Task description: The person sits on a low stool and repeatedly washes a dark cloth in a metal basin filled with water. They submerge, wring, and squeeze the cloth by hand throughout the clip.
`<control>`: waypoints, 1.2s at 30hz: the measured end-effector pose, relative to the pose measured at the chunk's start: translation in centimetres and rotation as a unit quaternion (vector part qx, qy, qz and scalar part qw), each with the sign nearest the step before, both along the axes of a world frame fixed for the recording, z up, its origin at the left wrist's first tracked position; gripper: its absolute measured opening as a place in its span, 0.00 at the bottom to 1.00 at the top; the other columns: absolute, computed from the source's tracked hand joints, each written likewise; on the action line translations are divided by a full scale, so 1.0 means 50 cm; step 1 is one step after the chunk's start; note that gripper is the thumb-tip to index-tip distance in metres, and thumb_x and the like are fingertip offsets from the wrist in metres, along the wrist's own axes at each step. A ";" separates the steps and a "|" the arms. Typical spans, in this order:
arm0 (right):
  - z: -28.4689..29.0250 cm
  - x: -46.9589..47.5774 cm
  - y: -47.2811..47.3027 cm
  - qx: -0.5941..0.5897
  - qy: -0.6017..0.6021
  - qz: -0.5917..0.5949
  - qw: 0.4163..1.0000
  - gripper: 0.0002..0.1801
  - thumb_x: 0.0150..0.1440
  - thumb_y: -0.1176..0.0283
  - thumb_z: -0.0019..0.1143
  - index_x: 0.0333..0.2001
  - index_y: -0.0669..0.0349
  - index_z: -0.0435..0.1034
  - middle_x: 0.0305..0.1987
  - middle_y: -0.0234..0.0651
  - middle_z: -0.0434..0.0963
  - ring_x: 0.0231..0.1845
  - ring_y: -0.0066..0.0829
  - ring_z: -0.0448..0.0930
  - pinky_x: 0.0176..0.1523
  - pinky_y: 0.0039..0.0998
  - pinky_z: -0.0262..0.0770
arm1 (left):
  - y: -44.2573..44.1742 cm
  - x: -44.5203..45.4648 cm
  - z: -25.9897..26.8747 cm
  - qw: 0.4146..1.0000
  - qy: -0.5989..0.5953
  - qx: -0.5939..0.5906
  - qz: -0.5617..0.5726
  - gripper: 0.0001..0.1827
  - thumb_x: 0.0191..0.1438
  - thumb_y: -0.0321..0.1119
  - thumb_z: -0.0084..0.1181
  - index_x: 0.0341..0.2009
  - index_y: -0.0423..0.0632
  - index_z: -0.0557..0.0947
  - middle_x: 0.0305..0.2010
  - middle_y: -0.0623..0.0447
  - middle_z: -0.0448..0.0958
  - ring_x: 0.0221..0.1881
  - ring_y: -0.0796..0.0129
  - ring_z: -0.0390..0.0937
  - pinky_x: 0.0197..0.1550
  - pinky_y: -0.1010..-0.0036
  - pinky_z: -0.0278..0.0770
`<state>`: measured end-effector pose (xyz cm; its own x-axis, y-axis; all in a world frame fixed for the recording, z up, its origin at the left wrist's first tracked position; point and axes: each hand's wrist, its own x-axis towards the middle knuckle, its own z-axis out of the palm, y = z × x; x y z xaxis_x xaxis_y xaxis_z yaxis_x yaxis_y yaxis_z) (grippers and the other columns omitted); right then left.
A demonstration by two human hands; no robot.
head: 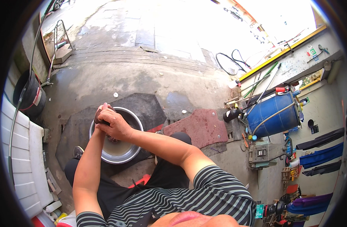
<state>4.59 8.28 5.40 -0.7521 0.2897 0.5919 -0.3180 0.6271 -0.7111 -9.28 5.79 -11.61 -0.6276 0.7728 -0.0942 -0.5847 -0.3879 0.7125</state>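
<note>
A round metal basin (136,147) holding cloudy water stands on dark mats between my knees. Over its left rim my left hand (98,115) and my right hand (113,118) are pressed together around a dark brown, wet-looking item (105,122), perhaps cloth; its kind cannot be told. Fingers of both hands wrap it, and the right hand covers much of it. Below the hands, something dark reddish-brown (112,139) lies in the water.
A reddish mat (199,127) lies right of the basin. A blue plastic barrel (272,113) with long-handled tools stands farther right. At the left are a black bucket (38,98) with a hose and a white ribbed plastic container (21,159).
</note>
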 end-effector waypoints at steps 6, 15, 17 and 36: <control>-0.031 -0.010 0.026 0.006 0.006 -0.015 1.000 0.13 0.56 0.78 0.68 0.45 0.65 0.76 0.46 0.44 0.82 0.54 0.51 0.80 0.66 0.46 0.72 | -0.052 -0.009 0.022 0.946 0.306 -0.054 -0.093 0.14 0.76 0.40 0.42 0.56 0.47 0.76 0.56 0.50 0.78 0.60 0.64 0.76 0.63 0.68 0.76; -0.035 -0.023 0.047 -0.521 -0.038 0.015 0.852 0.09 0.74 0.71 0.56 0.51 0.66 0.77 0.43 0.28 0.84 0.42 0.17 0.81 0.47 0.22 0.79 | -0.077 0.013 0.167 0.729 0.590 -0.347 -0.028 0.20 0.63 0.42 0.57 0.51 0.41 0.83 0.47 0.34 0.86 0.51 0.44 0.86 0.52 0.54 0.83; -0.016 -0.013 0.058 -0.529 -0.037 0.036 0.847 0.10 0.73 0.70 0.57 0.51 0.66 0.77 0.44 0.30 0.84 0.43 0.18 0.82 0.48 0.23 0.80 | -0.061 0.009 0.180 0.868 0.350 -0.345 -0.076 0.20 0.69 0.44 0.51 0.50 0.39 0.81 0.45 0.37 0.86 0.48 0.50 0.86 0.45 0.53 0.85; -0.042 -0.026 0.010 0.085 -0.119 0.080 0.986 0.12 0.67 0.70 0.56 0.50 0.63 0.78 0.57 0.44 0.84 0.65 0.46 0.80 0.78 0.51 0.63 | -0.077 0.040 0.087 0.305 0.805 -0.465 -0.208 0.25 0.67 0.50 0.45 0.64 0.56 0.75 0.68 0.47 0.71 0.71 0.57 0.66 0.75 0.64 0.63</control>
